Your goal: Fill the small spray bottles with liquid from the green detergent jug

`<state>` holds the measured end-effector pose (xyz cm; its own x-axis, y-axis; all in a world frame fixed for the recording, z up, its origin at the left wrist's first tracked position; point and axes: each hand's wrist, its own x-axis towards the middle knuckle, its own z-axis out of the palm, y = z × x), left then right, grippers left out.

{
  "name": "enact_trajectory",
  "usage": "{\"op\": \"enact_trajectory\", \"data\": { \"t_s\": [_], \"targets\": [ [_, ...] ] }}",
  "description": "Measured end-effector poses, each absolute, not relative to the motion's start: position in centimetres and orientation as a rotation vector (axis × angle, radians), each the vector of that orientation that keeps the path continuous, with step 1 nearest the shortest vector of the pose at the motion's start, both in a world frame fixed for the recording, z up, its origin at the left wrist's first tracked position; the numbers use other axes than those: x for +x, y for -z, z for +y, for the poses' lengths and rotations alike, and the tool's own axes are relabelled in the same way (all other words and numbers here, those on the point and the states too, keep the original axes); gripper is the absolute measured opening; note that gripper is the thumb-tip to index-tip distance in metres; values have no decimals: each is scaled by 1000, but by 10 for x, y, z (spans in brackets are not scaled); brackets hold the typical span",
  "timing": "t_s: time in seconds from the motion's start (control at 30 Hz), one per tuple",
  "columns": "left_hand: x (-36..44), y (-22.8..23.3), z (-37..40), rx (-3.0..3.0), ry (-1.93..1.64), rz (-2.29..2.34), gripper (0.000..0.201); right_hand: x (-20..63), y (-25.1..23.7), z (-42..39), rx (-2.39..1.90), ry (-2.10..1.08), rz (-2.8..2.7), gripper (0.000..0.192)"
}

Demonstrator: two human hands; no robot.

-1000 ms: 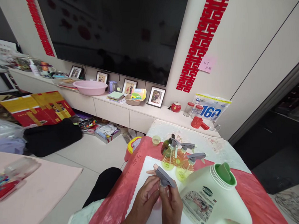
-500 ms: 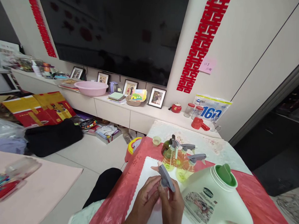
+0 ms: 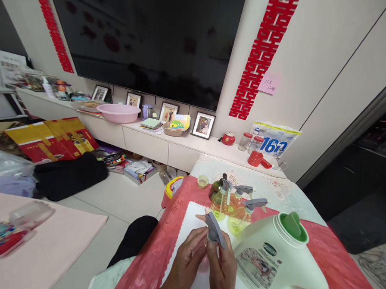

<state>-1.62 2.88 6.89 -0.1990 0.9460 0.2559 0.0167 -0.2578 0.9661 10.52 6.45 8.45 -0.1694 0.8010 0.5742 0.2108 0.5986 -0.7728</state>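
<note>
Both hands are closed around the neck of a grey trigger sprayer (image 3: 215, 228), whose nozzle points up and to the left. My left hand (image 3: 186, 257) grips from the left and my right hand (image 3: 223, 262) from the right, thumbs meeting just under the head. Whatever lies below the neck is covered by the fingers. Beyond the hands stand several clear spray bottles with grey trigger heads, one spray bottle (image 3: 241, 218) nearest, with yellow-green liquid at its bottom. A dark green bottle (image 3: 215, 189) is behind them. Close to my right hand rises a large pale green jug (image 3: 290, 261).
A green cap or scoop (image 3: 292, 225) sits in the jug's mouth. A small cup (image 3: 202, 181) stands at the back of the red-covered table (image 3: 148, 263). Behind is a low cabinet (image 3: 147, 145) with a pink basin (image 3: 118, 113). A pink table (image 3: 68, 241) is at left.
The view has shifted very slightly. Both hands keep the same hold on the trigger sprayer, with no other visible movement.
</note>
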Motion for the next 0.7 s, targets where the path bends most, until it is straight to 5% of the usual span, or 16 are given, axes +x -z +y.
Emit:
{"op": "enact_trajectory", "data": {
  "t_s": [0.23,0.7],
  "targets": [
    [-16,-64,30,1309,-1562,1235,46,106,-89,68,-891,-526,-1654,23],
    [-15,-63,29,1366,-1605,1242,42,98,-73,60,-974,-758,-1582,34]
  ]
}}
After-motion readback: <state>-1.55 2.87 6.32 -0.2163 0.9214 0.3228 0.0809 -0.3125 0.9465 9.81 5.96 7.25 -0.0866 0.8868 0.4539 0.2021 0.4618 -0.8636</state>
